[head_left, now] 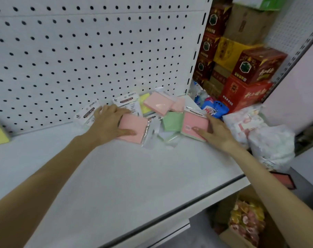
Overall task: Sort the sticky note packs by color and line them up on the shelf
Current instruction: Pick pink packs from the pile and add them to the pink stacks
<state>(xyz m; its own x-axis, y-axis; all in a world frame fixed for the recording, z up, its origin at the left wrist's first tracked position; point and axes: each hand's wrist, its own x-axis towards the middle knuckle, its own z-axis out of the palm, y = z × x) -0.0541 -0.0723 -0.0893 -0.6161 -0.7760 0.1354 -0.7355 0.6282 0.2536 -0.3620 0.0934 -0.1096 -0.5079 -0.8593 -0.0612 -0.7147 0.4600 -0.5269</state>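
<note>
Four pink packs (132,127), two yellow packs (145,103) — one green pack (172,121)

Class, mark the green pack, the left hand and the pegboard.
green pack (171,121), head view, its green face.
left hand (109,122), head view, back of the hand.
pegboard (80,52), head view, bare panel.
</note>
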